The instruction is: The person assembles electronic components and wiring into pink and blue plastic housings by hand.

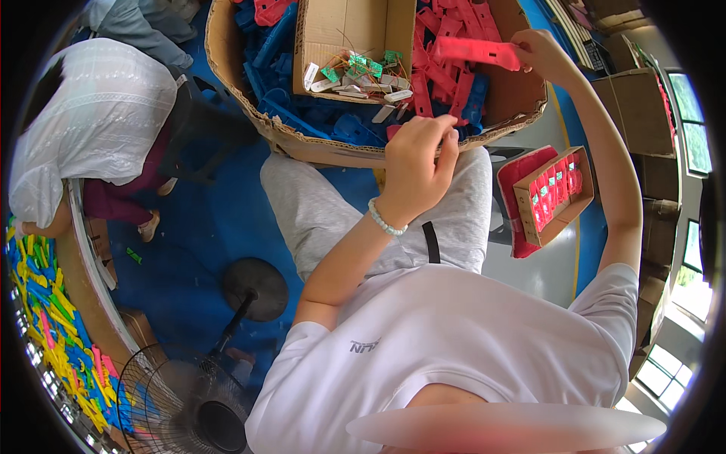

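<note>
While the right hand (538,51) grips a red part (476,51) over the far box (227,60), the left hand (417,155) hovers loosely curled, seemingly empty; pairing them needs alignment.

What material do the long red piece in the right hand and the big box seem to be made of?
The red piece in the right hand looks like moulded plastic: uniform colour, smooth matte surface. The big box is probably corrugated cardboard: brown, torn edges.

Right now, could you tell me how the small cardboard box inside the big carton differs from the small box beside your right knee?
The inner cardboard box holds loose green and white parts; the side box holds red pieces packed in neat rows. The inner one sits among red and blue plastic, the side one on a red tray. Both are open brown cardboard.
</note>
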{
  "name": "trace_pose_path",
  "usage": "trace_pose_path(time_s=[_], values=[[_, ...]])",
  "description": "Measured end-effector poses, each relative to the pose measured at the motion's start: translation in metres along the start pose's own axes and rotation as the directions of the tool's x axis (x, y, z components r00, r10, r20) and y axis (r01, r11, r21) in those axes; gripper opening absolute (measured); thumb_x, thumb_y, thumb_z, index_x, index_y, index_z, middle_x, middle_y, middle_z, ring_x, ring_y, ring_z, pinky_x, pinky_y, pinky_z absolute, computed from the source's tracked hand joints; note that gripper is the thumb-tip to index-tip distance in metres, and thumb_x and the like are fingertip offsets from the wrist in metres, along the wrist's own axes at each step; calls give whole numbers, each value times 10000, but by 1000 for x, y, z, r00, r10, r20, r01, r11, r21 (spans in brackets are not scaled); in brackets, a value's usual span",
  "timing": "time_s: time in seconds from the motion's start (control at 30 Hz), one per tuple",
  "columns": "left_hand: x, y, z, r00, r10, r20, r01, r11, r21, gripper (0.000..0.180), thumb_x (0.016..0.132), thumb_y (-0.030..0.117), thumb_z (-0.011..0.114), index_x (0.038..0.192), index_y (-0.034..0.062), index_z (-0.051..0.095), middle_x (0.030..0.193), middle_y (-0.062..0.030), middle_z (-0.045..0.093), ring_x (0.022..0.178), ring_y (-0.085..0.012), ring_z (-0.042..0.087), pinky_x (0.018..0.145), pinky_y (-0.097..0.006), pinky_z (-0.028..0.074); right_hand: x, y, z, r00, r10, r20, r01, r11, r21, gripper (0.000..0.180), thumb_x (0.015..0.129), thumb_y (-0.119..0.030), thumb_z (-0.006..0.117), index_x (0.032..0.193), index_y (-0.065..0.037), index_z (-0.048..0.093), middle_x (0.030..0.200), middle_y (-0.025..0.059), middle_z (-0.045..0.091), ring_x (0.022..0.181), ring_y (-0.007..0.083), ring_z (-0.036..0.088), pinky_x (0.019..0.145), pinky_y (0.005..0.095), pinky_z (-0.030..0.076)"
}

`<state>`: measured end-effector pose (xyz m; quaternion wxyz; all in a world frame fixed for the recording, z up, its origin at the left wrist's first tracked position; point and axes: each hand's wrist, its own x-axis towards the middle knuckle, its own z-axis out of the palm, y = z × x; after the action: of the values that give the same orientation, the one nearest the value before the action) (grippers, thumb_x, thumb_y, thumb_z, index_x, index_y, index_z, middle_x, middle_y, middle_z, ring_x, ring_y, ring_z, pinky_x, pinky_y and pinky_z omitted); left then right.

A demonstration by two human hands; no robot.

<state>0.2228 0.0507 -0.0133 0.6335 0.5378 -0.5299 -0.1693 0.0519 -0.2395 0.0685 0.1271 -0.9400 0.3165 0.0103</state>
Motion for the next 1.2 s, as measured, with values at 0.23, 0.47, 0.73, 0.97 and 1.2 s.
trace_pose_path(time_s=[0.23,0.47,0.73,0.97,1.2], values=[[65,7,-11,940,-338,-46,136,496,-858,407,957,215,602,1252,-2,424,938,-136,654,936,-275,659,856,-401,503,-32,-151,26,997,36,-63,38,474,880,138,912,-53,614,979,67,618,820,121,682,706,191,700,678,281,599],[81,-12,-83,918,-353,-181,31,518,-855,384,976,299,567,1247,49,459,899,-123,599,852,-297,630,872,-532,517,60,-140,55,972,-232,-41,223,855,468,261,827,-112,713,1036,36,660,827,121,704,728,189,690,684,299,550],[60,-26,-123,872,-475,-116,144,477,-867,296,913,176,607,1150,19,527,783,-79,596,674,-206,592,683,-402,528,122,-86,141,927,-311,212,310,950,38,317,774,-198,694,1046,-36,681,1035,175,674,970,349,643,849,412,515],[72,-17,-108,883,-454,-124,177,564,-806,314,852,41,653,1131,-17,522,769,-84,595,656,-199,612,640,-374,537,120,-62,126,941,-334,-44,337,935,106,226,787,-174,683,921,5,648,922,173,671,794,298,662,741,390,525],[108,-19,-83,940,-335,-70,214,736,-643,272,833,4,665,1054,-25,510,797,-107,628,660,-216,658,622,-350,555,114,-74,51,992,34,-120,71,634,770,141,925,-76,582,979,43,633,1054,127,670,898,180,664,838,309,580]])
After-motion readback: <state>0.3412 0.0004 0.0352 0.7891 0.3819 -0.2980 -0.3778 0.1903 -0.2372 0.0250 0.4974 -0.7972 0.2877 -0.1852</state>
